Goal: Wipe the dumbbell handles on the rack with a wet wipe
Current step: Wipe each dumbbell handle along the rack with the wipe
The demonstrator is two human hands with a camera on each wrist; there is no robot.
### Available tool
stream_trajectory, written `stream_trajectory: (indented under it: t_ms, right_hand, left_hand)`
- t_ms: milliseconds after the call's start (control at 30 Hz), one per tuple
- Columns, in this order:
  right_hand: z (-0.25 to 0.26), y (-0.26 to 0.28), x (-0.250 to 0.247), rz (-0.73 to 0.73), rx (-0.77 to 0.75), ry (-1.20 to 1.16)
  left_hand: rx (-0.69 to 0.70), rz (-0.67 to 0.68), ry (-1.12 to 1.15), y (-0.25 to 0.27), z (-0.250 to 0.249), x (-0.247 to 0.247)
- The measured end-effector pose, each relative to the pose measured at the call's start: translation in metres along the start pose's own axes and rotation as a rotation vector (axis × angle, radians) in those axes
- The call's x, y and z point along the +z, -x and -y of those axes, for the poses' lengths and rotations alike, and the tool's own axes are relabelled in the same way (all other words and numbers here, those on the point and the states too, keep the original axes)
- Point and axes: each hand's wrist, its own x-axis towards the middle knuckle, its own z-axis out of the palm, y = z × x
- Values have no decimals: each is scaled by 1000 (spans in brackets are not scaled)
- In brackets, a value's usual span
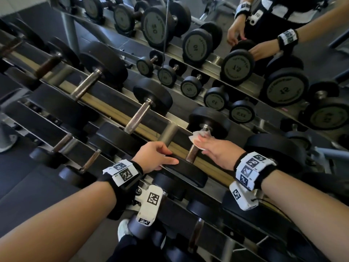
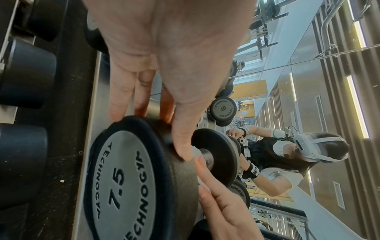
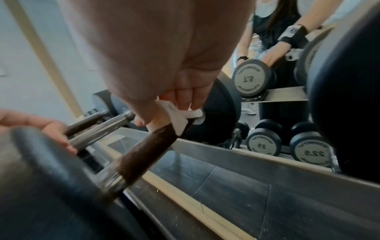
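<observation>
Two hands engaged on one dumbbell. Right hand (image 1: 217,148): fingers curled round wet wipe (image 1: 198,138), wrapping it about the far end of the handle (image 3: 144,154), close to the far weight head (image 1: 211,120). Left hand (image 1: 154,157): fingers fairly straight, draped over the rim of the near weight head (image 2: 131,178) marked 7.5, steadying it on the rack (image 1: 213,167).

Likely faults:
- Dumbbell rolling on the rail if left-hand pressure eases during a stroke.
- Wipe bunching against the far head, leaving the near, dark part of the handle untouched.
- Fingertips pinched between handle and head on an overlong stroke.
- Neighbouring handles (image 1: 137,116) skipped.
</observation>
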Motion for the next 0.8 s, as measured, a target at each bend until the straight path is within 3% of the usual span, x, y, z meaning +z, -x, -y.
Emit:
stream_trajectory:
  t_ms: [167,367,500,600,700,800]
  right_hand:
    - [18,-10,1,222,-267,309]
    - [-6,-28,-32,285,-6,312]
    - [18,-25,-20,356,-164,382]
    - [22,-20,-21,383,-135,296]
    - [20,-16,-27,317,-121,197]
    - [16,-18,-37,313,-35,253]
  left_hand:
    - [-19,0,9,0,-1,0]
    - [-45,6,32,1,-3,0]
    - [-37,-17,40,2,-2,2]
    - [-40,-13,35,2,-3,1]
    - [-54,-15,42,4,-5,1]
    - [-67,-15,52,6,-6,1]
